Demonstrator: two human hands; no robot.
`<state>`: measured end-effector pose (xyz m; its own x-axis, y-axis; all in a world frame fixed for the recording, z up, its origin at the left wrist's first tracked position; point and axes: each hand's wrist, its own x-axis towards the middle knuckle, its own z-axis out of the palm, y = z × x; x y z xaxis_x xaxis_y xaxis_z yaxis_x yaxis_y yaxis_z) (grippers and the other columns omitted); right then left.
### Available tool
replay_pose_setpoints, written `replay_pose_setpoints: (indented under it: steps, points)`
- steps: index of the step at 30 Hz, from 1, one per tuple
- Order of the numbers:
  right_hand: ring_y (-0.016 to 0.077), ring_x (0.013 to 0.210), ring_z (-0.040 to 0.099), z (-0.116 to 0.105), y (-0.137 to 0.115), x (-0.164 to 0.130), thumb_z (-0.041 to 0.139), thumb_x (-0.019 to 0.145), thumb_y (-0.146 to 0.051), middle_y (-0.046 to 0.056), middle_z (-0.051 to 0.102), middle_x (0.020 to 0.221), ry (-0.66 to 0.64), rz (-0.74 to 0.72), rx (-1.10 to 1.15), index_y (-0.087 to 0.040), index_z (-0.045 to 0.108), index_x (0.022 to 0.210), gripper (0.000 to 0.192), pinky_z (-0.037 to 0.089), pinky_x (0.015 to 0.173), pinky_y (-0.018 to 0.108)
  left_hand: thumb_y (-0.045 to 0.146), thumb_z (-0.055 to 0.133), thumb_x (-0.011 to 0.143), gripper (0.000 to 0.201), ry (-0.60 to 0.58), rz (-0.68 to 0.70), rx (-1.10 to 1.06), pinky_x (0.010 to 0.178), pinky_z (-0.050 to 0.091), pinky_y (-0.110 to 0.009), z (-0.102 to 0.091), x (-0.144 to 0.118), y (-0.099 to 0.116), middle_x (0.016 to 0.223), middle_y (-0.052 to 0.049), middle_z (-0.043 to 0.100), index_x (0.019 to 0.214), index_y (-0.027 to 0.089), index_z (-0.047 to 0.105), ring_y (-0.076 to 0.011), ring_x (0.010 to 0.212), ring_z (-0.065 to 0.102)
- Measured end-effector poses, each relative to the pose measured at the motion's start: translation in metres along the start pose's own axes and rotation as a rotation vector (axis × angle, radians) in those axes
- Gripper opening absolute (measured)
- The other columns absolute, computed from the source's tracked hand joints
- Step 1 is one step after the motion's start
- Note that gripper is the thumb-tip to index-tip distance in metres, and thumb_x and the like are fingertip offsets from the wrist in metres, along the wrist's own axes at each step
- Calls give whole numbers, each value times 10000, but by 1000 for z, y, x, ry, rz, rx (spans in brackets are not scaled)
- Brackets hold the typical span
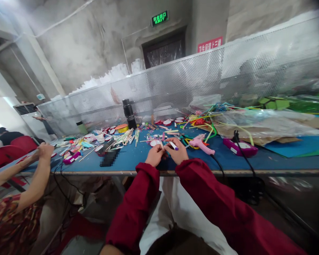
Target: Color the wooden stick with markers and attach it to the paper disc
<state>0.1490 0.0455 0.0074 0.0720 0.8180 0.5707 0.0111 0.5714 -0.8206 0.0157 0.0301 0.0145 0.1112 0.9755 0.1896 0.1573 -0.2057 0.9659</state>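
Close together over the table's front edge, my two hands have their fingers bent inward. Fingers of my left hand (154, 156) pinch a small pale stick-like piece (162, 145), partly hidden. A white marker (173, 145) with a purple end lies in the grip of my right hand (180, 152), slanting across the fingers. The fingertips of both hands nearly meet around the small piece. Just behind them on the blue table (133, 161) is a round white disc (155, 142). A pink glue gun (201, 144) rests to the right of my right hand.
A purple-cased device (240, 147) with a black cable sits at right, near clear plastic sheeting (266, 122). Craft sticks (127, 136), a black bottle (129, 114) and a dark pixelated object (108, 157) lie left. A perforated metal screen (164, 85) stands behind. A co-worker's arm (39, 166) reaches in at left.
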Motion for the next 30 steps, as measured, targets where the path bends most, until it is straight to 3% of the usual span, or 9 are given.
replay_pose_setpoints:
  steps: [5, 11, 16, 19, 30]
  points:
    - [188, 667, 617, 1, -3, -3, 702, 733, -373, -5, 675, 732, 40, 41, -22, -229, 671, 922, 240, 498, 657, 323, 271, 574, 909, 95, 4, 105, -12, 500, 370, -206, 0, -6, -8, 613, 29, 643, 892, 178, 564, -99, 474, 518]
    - [148, 623, 551, 0, -13, -10, 532, 921, -490, -6, 610, 688, 171, 33, 142, -218, 711, 925, 326, 454, 608, 285, 245, 599, 875, 113, 22, 165, -41, 488, 356, -210, 2, -14, -9, 593, 46, 633, 958, 199, 537, -99, 445, 485]
    - [141, 620, 541, -2, -17, -16, 608, 812, -290, -21, 628, 710, 202, -66, 100, -217, 669, 860, 107, 440, 597, 278, 241, 595, 864, 75, 23, 191, -19, 506, 375, -216, 3, -14, -9, 591, 41, 626, 868, 200, 532, -104, 462, 504]
    - [136, 596, 525, -3, -19, -18, 633, 781, -274, -30, 604, 675, 248, -126, 22, -218, 620, 755, 64, 428, 579, 276, 266, 604, 860, 95, 34, 186, -1, 505, 386, -220, 2, -14, -11, 589, 43, 631, 873, 205, 533, -112, 465, 517]
    - [144, 557, 524, -2, -22, -23, 603, 819, -283, -28, 592, 622, 105, -144, -135, -244, 558, 722, 114, 413, 555, 282, 281, 591, 879, 108, 65, 200, 56, 526, 421, -220, 0, -13, -16, 610, 40, 626, 944, 195, 589, -119, 498, 551]
